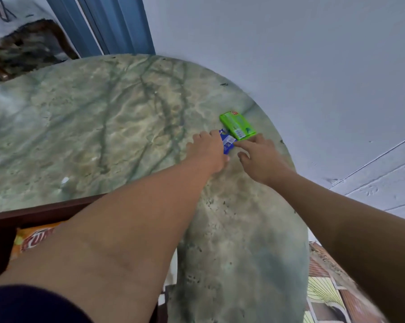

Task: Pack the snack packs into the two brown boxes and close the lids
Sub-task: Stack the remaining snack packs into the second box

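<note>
Nearest me, the brown box holds an orange snack pack. Beyond it, near the table edge, my left hand grips a blue pack; my right hand, fingers extended, touches the green pack beside it.

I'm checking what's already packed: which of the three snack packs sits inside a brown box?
The orange snack pack, lying in the brown box at lower left. The blue pack and green pack lie on the table's far edge.
</note>
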Motion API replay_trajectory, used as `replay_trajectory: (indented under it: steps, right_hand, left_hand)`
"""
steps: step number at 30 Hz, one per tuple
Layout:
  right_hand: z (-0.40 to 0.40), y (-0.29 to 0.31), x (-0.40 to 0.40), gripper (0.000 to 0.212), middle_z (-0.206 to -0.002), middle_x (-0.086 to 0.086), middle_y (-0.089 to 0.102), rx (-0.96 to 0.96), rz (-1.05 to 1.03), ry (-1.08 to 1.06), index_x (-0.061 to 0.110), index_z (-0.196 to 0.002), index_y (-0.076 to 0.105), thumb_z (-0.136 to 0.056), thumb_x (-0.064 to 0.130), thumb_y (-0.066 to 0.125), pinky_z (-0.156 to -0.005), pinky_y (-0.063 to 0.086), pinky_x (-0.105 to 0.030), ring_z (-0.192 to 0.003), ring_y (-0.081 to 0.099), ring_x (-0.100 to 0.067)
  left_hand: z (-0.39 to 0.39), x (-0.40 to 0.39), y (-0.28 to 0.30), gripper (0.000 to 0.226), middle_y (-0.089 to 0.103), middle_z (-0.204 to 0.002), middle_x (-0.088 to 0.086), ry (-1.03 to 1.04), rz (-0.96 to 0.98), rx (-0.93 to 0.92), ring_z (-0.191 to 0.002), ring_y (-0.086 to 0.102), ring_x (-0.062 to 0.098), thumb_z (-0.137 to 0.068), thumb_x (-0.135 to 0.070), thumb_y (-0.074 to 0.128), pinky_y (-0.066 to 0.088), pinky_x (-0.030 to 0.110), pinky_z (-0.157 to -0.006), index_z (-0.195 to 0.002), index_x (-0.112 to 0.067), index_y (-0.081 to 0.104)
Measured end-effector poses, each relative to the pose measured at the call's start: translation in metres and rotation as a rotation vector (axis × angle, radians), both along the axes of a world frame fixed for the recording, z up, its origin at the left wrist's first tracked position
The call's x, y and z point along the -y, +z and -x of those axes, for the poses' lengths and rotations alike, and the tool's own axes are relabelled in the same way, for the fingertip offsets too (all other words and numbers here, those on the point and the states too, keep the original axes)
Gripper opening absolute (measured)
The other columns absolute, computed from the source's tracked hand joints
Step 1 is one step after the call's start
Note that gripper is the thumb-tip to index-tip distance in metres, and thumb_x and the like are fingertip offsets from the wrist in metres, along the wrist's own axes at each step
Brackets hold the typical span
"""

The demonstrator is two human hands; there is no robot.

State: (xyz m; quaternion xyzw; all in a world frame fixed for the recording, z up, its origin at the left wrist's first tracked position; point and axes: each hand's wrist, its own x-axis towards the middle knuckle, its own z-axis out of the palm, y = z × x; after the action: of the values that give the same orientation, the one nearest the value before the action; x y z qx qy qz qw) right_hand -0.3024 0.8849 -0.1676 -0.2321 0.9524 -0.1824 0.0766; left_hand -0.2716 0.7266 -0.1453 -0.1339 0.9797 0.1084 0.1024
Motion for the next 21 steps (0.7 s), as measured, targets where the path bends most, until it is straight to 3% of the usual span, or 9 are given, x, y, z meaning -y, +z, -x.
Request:
replay_trajectory:
  steps: [5,9,17,21]
  right_hand:
    - [0.022,-0.001,0.009,0.042,-0.139,-0.018,0.042,0.008,0.048,-0.104,0.027,-0.141,0.056,-0.099,0.027,0.057,-0.108,0.036,-0.042,-0.127,0.044,-0.04]
    - [0.037,-0.001,0.025,0.038,-0.138,-0.019,0.038,0.065,0.055,-0.161,0.014,-0.13,0.049,-0.097,0.028,0.061,-0.102,0.039,-0.043,-0.123,0.044,-0.04]
    - [0.034,-0.002,0.05,0.066,-0.136,-0.023,0.039,0.036,-0.165,-0.249,0.007,-0.146,0.026,-0.095,0.027,0.063,-0.099,0.041,-0.043,-0.125,0.042,-0.041]
    - [0.022,0.005,0.055,0.102,-0.14,-0.022,0.033,0.251,-0.265,-0.329,0.009,-0.152,0.018,-0.078,0.045,0.079,-0.103,0.039,-0.042,-0.132,0.037,-0.041]
  left_hand:
    - [0.001,-0.002,-0.012,0.069,0.04,-0.141,0.015,0.016,0.006,0.001,-0.129,0.041,0.034,-0.094,-0.049,0.065,0.043,0.042,-0.096,-0.142,-0.008,0.039]
    - [-0.005,0.009,-0.004,0.077,0.036,-0.136,0.016,0.112,-0.135,0.034,-0.115,0.055,0.035,-0.083,-0.051,0.073,0.047,0.038,-0.089,-0.136,-0.007,0.04]
    - [-0.038,0.037,0.016,0.079,0.056,-0.117,0.009,0.173,-0.202,-0.03,-0.105,0.06,0.031,-0.071,-0.049,0.079,0.046,0.036,-0.076,-0.127,-0.013,0.037]
    - [-0.048,0.043,0.031,0.078,0.06,-0.111,0.01,0.16,-0.254,-0.111,-0.098,0.062,0.032,-0.068,-0.051,0.076,0.047,0.038,-0.073,-0.125,-0.014,0.037]
